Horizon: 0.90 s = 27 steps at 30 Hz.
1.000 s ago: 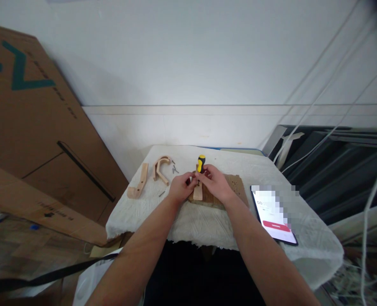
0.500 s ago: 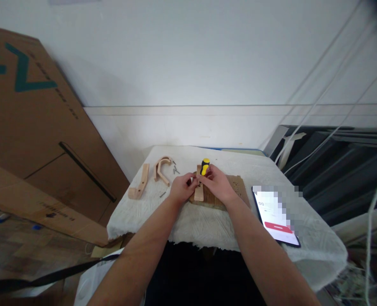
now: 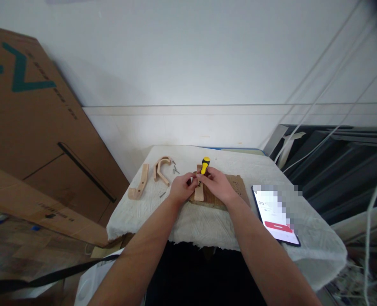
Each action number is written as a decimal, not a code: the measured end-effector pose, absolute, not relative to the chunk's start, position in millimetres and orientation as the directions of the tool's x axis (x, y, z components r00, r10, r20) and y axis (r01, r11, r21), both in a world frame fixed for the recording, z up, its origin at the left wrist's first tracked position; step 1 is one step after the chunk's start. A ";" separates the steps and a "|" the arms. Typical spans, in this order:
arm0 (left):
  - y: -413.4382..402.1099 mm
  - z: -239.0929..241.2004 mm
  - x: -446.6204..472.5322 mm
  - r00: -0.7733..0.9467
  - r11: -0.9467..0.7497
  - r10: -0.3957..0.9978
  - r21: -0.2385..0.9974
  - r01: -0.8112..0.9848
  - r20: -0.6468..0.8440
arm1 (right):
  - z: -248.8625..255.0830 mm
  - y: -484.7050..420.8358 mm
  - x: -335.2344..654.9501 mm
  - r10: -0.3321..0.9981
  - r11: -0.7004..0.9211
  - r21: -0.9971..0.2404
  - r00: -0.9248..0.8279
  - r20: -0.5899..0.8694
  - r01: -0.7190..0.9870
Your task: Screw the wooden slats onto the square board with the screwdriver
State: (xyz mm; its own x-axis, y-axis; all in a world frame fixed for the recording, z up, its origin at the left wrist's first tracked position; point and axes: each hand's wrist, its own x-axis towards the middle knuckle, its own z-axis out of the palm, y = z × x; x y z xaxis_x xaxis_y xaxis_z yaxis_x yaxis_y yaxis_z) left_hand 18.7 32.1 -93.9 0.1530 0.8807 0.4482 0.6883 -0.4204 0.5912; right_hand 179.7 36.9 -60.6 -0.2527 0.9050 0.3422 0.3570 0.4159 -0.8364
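A short screwdriver (image 3: 205, 165) with a yellow and black handle stands nearly upright over a light wooden piece (image 3: 199, 195). My right hand (image 3: 219, 182) has its fingers closed round the lower part of the screwdriver. From the other side, the fingers of my left hand (image 3: 182, 187) are pinched together beside the wooden piece, close to the screwdriver's lower end. What they grip there is too small and covered to make out. Beneath the wooden piece lies a brown wooden board (image 3: 214, 201), its right part showing several small holes. The screwdriver's tip is hidden by my fingers.
Left of my hands on the white cloth (image 3: 204, 229) lie a curved wooden hook (image 3: 162, 165), an angled wooden piece (image 3: 141, 183) and several screws (image 3: 175, 169). A phone (image 3: 276, 219) lies to the right. A large cardboard box (image 3: 41, 127) stands at the left.
The screwdriver's handle has turned and tilted slightly. My hands stay in nearly the same place, and the wooden pieces and screws have not moved.
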 end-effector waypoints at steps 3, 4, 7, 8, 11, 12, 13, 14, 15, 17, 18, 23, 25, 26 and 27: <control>32.0 -93.7 18.8 0.144 -0.421 0.876 0.581 0.697 0.461 | -58.9 36.4 179.8 0.916 0.401 -0.806 -0.207 0.344 0.435; 32.0 -93.7 18.8 0.144 -0.424 0.873 0.580 0.696 0.465 | -58.7 36.2 179.6 0.915 0.403 -0.804 -0.199 0.350 0.437; 32.2 -94.0 18.8 0.149 -0.428 0.873 0.585 0.689 0.464 | -58.7 35.9 179.3 0.920 0.392 -0.816 -0.192 0.342 0.425; 32.3 -94.0 18.9 0.152 -0.428 0.875 0.588 0.686 0.459 | -59.1 36.0 179.4 0.918 0.396 -0.821 -0.199 0.343 0.412; 32.5 -94.1 19.2 0.156 -0.425 0.879 0.594 0.683 0.450 | -60.9 36.8 180.1 0.899 0.434 -0.832 -0.232 0.372 0.345; 32.7 -94.2 19.3 0.154 -0.424 0.880 0.596 0.682 0.449 | -61.6 37.1 180.5 0.893 0.444 -0.836 -0.239 0.381 0.324; 32.9 -94.5 19.4 0.150 -0.421 0.881 0.598 0.682 0.449 | -62.2 37.4 180.7 0.890 0.448 -0.839 -0.242 0.387 0.310; 33.1 -94.9 19.4 0.147 -0.419 0.881 0.600 0.681 0.449 | -62.7 37.8 180.9 0.889 0.450 -0.839 -0.243 0.388 0.305; 33.3 -95.3 19.4 0.144 -0.418 0.881 0.601 0.681 0.450 | -63.0 38.0 181.1 0.888 0.453 -0.834 -0.245 0.390 0.315; 33.7 -95.9 19.2 0.147 -0.418 0.882 0.599 0.683 0.449 | -63.1 38.5 181.1 0.884 0.465 -0.798 -0.248 0.396 0.383; 33.8 -96.1 19.0 0.148 -0.418 0.882 0.596 0.685 0.448 | -62.8 38.8 181.0 0.882 0.471 -0.771 -0.245 0.402 0.429; 33.3 -95.5 18.6 0.142 -0.415 0.882 0.596 0.688 0.450 | -60.0 37.8 180.2 0.894 0.439 -0.732 -0.174 0.413 0.521; 33.2 -95.2 18.8 0.143 -0.416 0.882 0.597 0.686 0.450 | -58.5 36.0 180.1 0.908 0.416 -0.766 -0.189 0.373 0.489; 33.3 -95.2 18.9 0.143 -0.415 0.882 0.598 0.685 0.448 | -57.8 35.1 180.2 0.909 0.417 -0.780 -0.210 0.360 0.467; 33.4 -95.3 19.1 0.143 -0.413 0.884 0.600 0.685 0.446 | -57.1 34.2 180.3 0.904 0.427 -0.786 -0.235 0.358 0.447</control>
